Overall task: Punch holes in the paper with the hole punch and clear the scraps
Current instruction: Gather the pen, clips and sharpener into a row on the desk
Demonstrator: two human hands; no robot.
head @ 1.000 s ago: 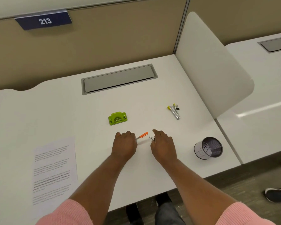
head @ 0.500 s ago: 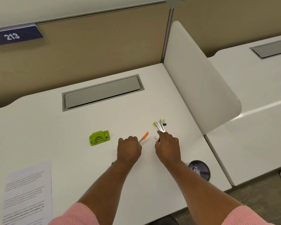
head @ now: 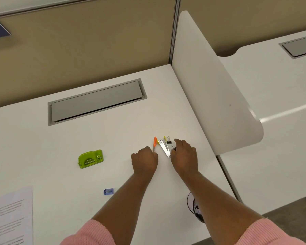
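Fingers of left hand grasp an orange screwdriver; right hand pinches a binder clip.

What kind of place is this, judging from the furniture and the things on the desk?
Most likely an office cubicle or shared workstation. A white desk with a grey cable hatch stands against tan partition panels, a white rounded divider separates it from the next desk, and a green plastic hole punch lies near a printed paper sheet.

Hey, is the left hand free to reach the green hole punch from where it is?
Probably not free: the left hand is closed on an orange tool. The path itself looks open, only bare desk between it and the hole punch.
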